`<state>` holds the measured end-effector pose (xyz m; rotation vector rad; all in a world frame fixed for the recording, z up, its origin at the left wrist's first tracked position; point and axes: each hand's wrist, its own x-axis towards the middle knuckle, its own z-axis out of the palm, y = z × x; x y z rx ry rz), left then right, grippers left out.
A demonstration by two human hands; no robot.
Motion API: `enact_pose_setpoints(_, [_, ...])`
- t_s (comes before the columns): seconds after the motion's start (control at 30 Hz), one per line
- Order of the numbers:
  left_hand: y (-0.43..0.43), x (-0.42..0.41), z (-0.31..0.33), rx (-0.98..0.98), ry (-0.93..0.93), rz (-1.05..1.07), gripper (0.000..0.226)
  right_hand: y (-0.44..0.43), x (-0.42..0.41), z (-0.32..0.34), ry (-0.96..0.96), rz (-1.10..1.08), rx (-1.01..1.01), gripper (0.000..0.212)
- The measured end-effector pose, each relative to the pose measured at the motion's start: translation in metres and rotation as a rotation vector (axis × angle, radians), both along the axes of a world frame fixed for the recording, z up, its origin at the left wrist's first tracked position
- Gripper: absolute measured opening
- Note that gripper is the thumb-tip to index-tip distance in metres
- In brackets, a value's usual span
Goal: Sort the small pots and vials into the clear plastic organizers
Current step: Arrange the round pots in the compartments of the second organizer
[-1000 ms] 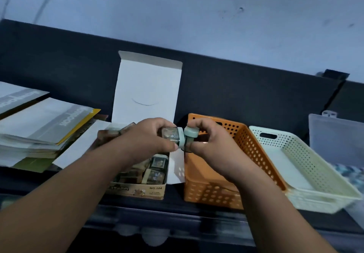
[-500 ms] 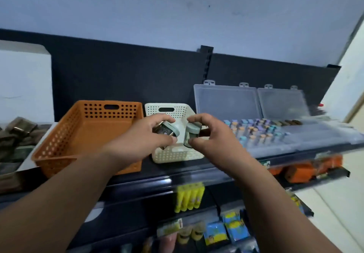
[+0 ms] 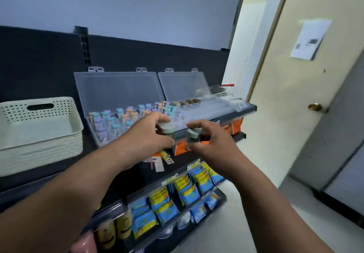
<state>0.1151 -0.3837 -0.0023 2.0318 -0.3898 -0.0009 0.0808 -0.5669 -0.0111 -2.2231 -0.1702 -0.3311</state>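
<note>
The left hand [image 3: 145, 137] curls its fingers and thumb around a small square-lidded pot with a grey-green cap [image 3: 167, 130]. It holds the pot just in front of the clear plastic organizer [image 3: 118, 91], whose lid is raised and which is filled with pastel-capped vials [image 3: 110, 123]. The right hand [image 3: 213, 137] pinches a second grey-green-capped pot [image 3: 192, 136] between curled fingers and thumb. The two pots are near each other but apart, at the front edge of the dark shelf [image 3: 55, 167], below a second clear organizer [image 3: 183, 87].

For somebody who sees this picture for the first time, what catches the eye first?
In the middle, the left hand grips a grey-lidded pot and the right hand a second pot. Just behind them, an open clear organizer holds rows of pastel-capped vials; a cream basket stands at the left.
</note>
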Motion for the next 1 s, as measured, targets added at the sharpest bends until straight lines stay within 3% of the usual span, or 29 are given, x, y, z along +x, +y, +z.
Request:
enact_pose_setpoints(0.5, [-0.16, 0.11, 0.0, 0.0, -0.067, -0.182, 0.054, -0.15, 0.067, -0.02, -0.011, -0.258, 0.026, 0.043])
enact_pose_setpoints(1.0, [-0.242, 0.28, 0.03, 0.005, -0.049, 0.028, 0.045, -0.246, 0.255, 0.003, 0.031, -0.19, 0.072, 0.039])
